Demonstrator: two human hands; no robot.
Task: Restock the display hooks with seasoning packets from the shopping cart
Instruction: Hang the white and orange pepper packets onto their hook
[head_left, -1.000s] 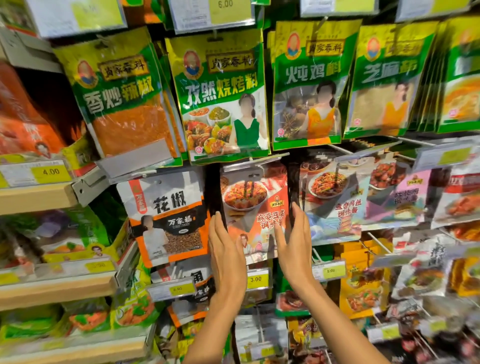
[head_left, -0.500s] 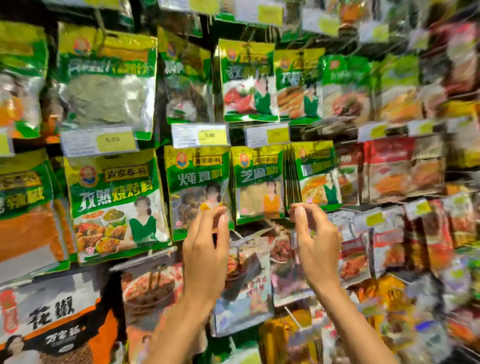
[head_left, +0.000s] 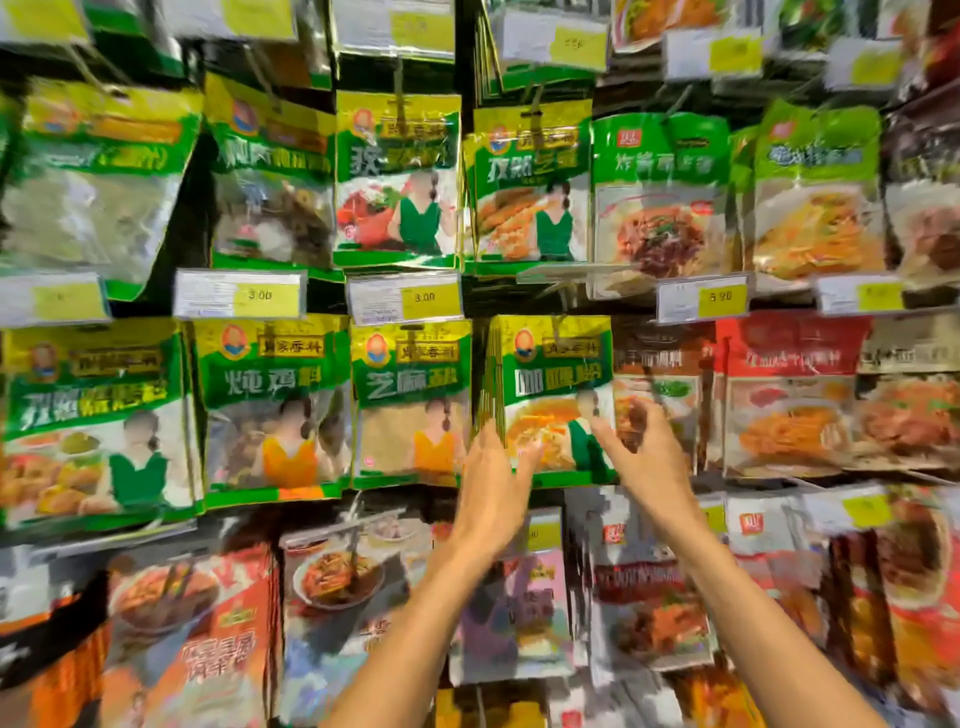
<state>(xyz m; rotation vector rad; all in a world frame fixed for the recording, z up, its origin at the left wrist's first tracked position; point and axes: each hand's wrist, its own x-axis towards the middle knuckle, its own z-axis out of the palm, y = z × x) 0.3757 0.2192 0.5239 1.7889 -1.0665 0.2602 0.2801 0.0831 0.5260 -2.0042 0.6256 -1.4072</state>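
Our left hand (head_left: 493, 478) and right hand (head_left: 647, 460) are apart, flanking the lower half of the hanging stack of glossy green-and-yellow seasoning packets (head_left: 553, 384), whose long axis is vertical. The left, straight-fingered, touches its near edge; blur hides whether the right pinches.

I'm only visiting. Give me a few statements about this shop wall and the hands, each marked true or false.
1. The left hand and right hand both reach up to the hanging stack of green-and-yellow seasoning packets. True.
2. The left hand carries a red packet. False: it holds none, and its straight fingers lie at that stack's left edge.
3. A yellow price label reads 3.00. True.
4. The packets to the right of the stack are blue. False: red packets hang there.
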